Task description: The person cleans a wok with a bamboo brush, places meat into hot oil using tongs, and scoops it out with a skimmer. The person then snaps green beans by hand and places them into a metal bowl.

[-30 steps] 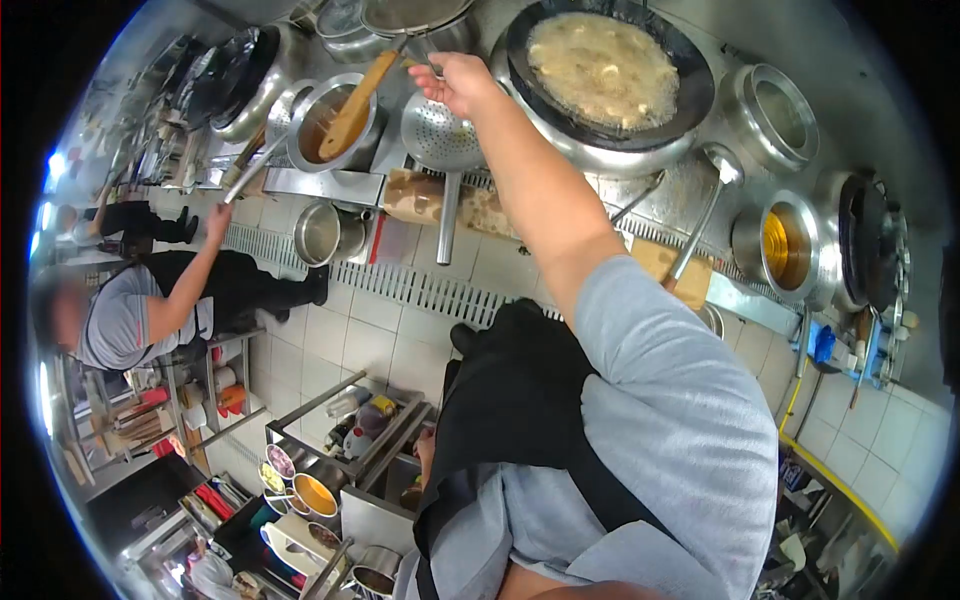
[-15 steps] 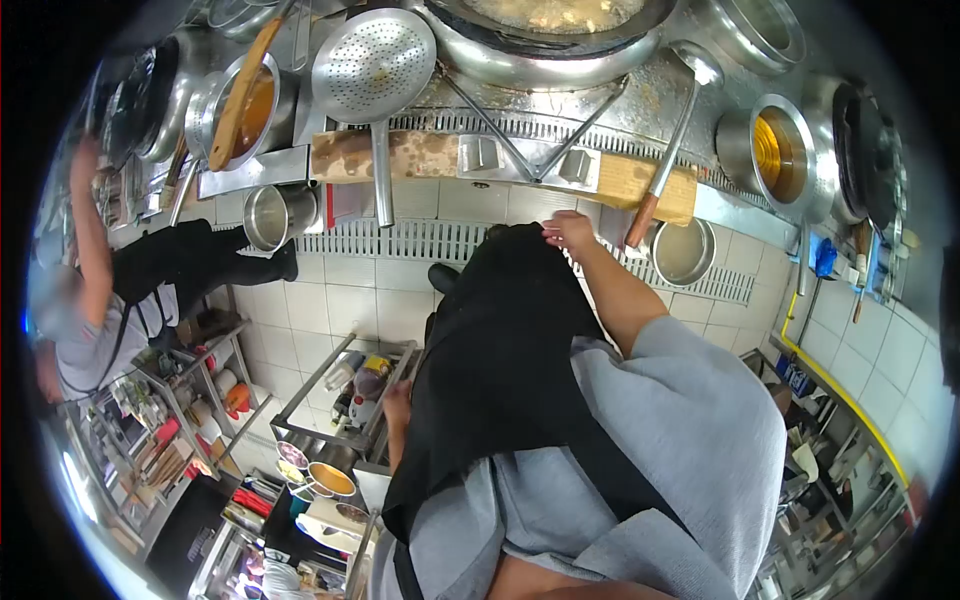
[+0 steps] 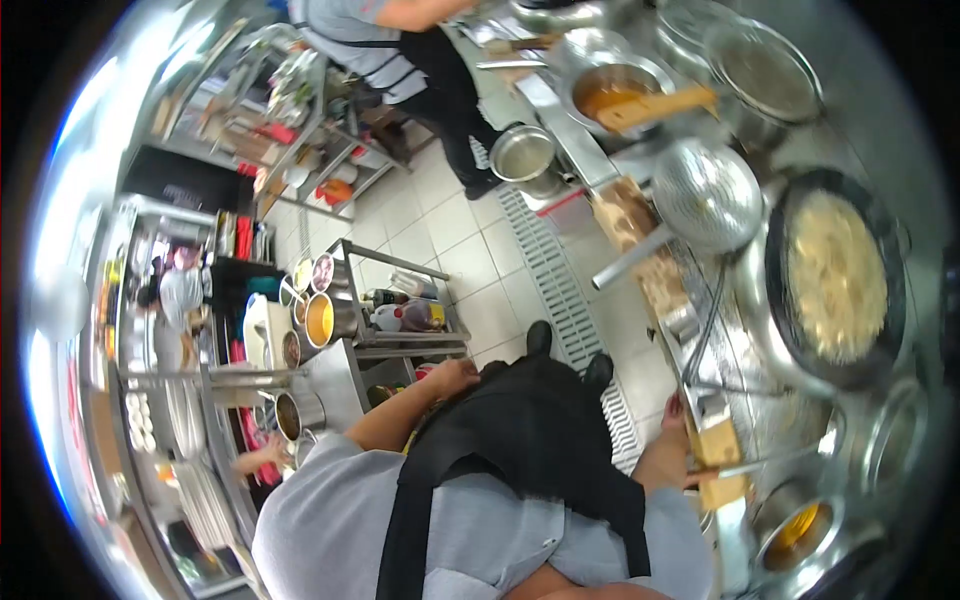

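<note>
My left hand (image 3: 455, 378) is low beside the black apron (image 3: 520, 425), close to the steel prep table (image 3: 335, 385). Its fingers are blurred and partly turned away, so their grip cannot be made out. By the front edge of the stove is my right hand (image 3: 675, 412), its fingers loosely apart with nothing visible in them. Near it lies a ladle (image 3: 765, 465) with a wooden handle. A perforated skimmer (image 3: 706, 195) rests across the stove front, its handle sticking out over the floor. Beyond it, a wok (image 3: 895, 290) holds bubbling, pale frying food (image 3: 838, 275).
Pots (image 3: 525, 155) and a pan of orange liquid (image 3: 615, 90) line the stove's far end. A co-worker (image 3: 445, 80) stands there. Floor grating (image 3: 560, 290) runs along the stove. Left are shelves and a pot of orange sauce (image 3: 320, 320); another person's hand (image 3: 262, 458) reaches in.
The view has swung left, away from facing the stove, bringing the prep table and shelves further into view. My right hand remains near the stove edge. The skimmer and ladle still lie there.
</note>
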Demonstrator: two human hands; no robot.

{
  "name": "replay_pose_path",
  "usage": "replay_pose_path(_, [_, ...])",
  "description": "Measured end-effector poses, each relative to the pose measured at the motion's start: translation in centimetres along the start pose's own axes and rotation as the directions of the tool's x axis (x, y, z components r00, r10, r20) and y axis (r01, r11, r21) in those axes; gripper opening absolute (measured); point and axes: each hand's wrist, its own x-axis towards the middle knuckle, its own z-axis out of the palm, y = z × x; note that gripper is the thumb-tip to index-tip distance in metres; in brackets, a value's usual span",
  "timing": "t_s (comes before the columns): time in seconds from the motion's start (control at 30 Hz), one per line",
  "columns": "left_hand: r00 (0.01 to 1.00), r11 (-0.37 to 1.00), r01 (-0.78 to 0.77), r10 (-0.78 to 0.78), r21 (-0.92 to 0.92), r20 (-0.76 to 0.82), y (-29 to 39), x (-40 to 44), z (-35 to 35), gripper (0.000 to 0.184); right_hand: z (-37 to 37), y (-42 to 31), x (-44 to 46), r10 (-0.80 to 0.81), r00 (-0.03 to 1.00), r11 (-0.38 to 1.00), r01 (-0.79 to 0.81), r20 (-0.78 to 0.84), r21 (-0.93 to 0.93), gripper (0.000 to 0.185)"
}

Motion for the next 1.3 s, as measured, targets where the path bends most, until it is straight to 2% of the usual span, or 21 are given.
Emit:
replay_pose_path(0.07, [0.995, 0.992, -0.077, 0.070, 0.103, 0.071, -9.2, 1.8, 3.9, 0.037, 0.2, -0.4, -1.0, 0.034, 0.987, 0.999, -0.033, 0.155, -0.010, 0.035])
replay_pose_path(0.1, [0.987, 0.981, -0.120, 0.101, 0.153, 0.122, -12.2, 2.4, 5.5, 0.038, -0.4, -0.8, -0.7, 0.064, 0.983, 0.998, -0.068, 0.173, 0.015, 0.033])
replay_pose_path(0.17, [0.988, 0.984, 0.109, -0.123, 0.142, 0.093, -9.6, -0.2, 3.7, 0.034, -0.8, -0.9, 0.2, 0.128, 0.970, 0.988, -0.144, 0.209, 0.062, 0.031])
replay_pose_path(0.2, [0.968, 0.966, 0.221, -0.234, 0.135, 0.088, -8.4, -1.4, 2.8, 0.032, -0.8, -1.1, 0.0, 0.116, 0.974, 0.989, -0.132, 0.195, 0.072, 0.032])
replay_pose_path(0.27, [0.974, 0.969, 0.110, -0.150, 0.221, 0.172, -9.4, -1.8, 2.6, 0.029, -0.4, -0.9, -0.2, 0.089, 0.983, 0.989, -0.106, 0.163, 0.100, 0.033])
replay_pose_path(0.3, [0.970, 0.964, 0.048, -0.108, 0.262, 0.220, -9.8, -1.8, 2.5, 0.028, -0.1, -1.0, -0.1, 0.071, 0.993, 0.996, -0.076, 0.097, 0.047, 0.035])
replay_pose_path(0.4, [0.980, 0.967, 0.001, -0.052, 0.256, 0.192, -9.4, -1.7, 2.6, 0.026, -0.5, -1.6, -0.8, 0.114, 0.979, 0.991, -0.124, 0.172, 0.050, 0.034])
replay_pose_path(0.47, [0.982, 0.973, -0.044, 0.001, 0.228, 0.188, -8.2, -1.2, 2.2, 0.027, -0.5, -1.5, -0.8, 0.110, 0.982, 0.992, -0.118, 0.154, 0.045, 0.034])
replay_pose_path(0.5, [0.985, 0.984, -0.037, 0.007, 0.176, 0.172, -7.4, -0.9, 2.0, 0.026, -0.7, -1.3, -0.3, 0.107, 0.983, 0.992, -0.115, 0.147, 0.045, 0.034])
replay_pose_path(0.6, [0.995, 0.998, 0.036, -0.031, -0.051, 0.100, -5.3, 0.0, 1.7, 0.034, -1.7, -0.9, -0.1, 0.070, 0.955, 0.995, -0.089, 0.288, 0.052, 0.036])
replay_pose_path(0.7, [0.998, 0.990, 0.061, -0.056, -0.129, 0.041, -4.9, 0.7, 1.7, 0.034, -0.7, -0.9, -0.6, 0.071, 0.988, 0.997, -0.076, 0.140, 0.028, 0.037])
replay_pose_path(0.8, [0.998, 0.998, 0.016, -0.013, -0.058, 0.058, -5.3, 0.9, 1.6, 0.032, -0.3, -0.8, -1.4, 0.056, 0.988, 0.998, -0.058, 0.144, 0.011, 0.038])
replay_pose_path(1.0, [0.993, 0.991, 0.113, -0.110, -0.074, 0.042, -7.6, 0.5, 2.3, 0.035, -0.8, -0.6, 0.2, 0.040, 0.988, 0.999, -0.035, 0.148, -0.037, 0.042])
replay_pose_path(1.1, [0.999, 0.999, 0.053, -0.053, 0.013, 0.009, -8.5, -0.2, 2.3, 0.036, -1.7, -0.4, 1.2, 0.046, 0.978, 0.999, -0.046, 0.205, -0.005, 0.042])
replay_pose_path(1.2, [0.999, 0.999, -0.023, 0.022, 0.035, 0.047, -8.3, -0.7, 1.9, 0.037, -2.1, -0.3, 1.5, 0.030, 0.967, 1.000, -0.027, 0.254, -0.014, 0.040])
replay_pose_path(1.3, [0.989, 0.993, 0.119, -0.118, -0.006, 0.091, -7.0, -1.0, 1.5, 0.039, -1.4, -0.4, 0.8, 0.023, 0.977, 0.999, -0.015, 0.210, -0.041, 0.039])
